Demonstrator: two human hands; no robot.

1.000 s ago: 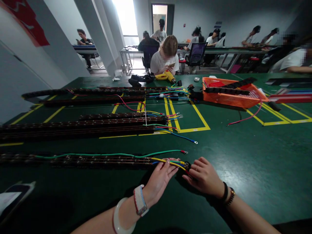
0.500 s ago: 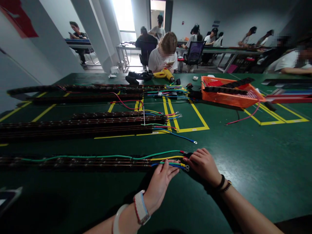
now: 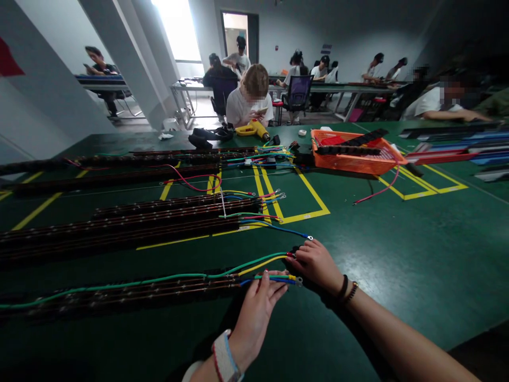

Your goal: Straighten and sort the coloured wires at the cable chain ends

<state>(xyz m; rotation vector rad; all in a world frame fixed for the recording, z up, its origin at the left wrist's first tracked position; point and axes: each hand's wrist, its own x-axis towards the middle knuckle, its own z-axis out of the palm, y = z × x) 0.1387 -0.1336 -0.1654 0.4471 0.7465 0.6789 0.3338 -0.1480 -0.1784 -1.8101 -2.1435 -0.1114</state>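
Note:
A long dark wire harness [image 3: 159,289] lies along the near side of the green table, its coloured wire ends pointing right. My left hand [image 3: 260,305] has its thumb over the blue wire [image 3: 247,281] and a short green-and-yellow-ended lead beside it, fingers beneath. Ring terminals [image 3: 299,281] stick out past those fingertips. My right hand [image 3: 320,265] is closed at the tips of the yellow wire [image 3: 262,263] and the long green wire [image 3: 246,265]. Its fingers hide the yellow wire's end, and something small and black shows beside them.
More harnesses [image 3: 175,212] lie beyond, with a blue wire lug [image 3: 310,237] near my right hand. Farther back are a yellow heat gun [image 3: 254,129] and an orange basket [image 3: 350,165]. A person [image 3: 248,101] sits across the table; yellow tape [image 3: 318,191] marks its surface.
The view has turned, shifting the scene left and tilting the harness. The yellow and green wire tips now sit farther from the blue wire. Both hands stay at the wire ends.

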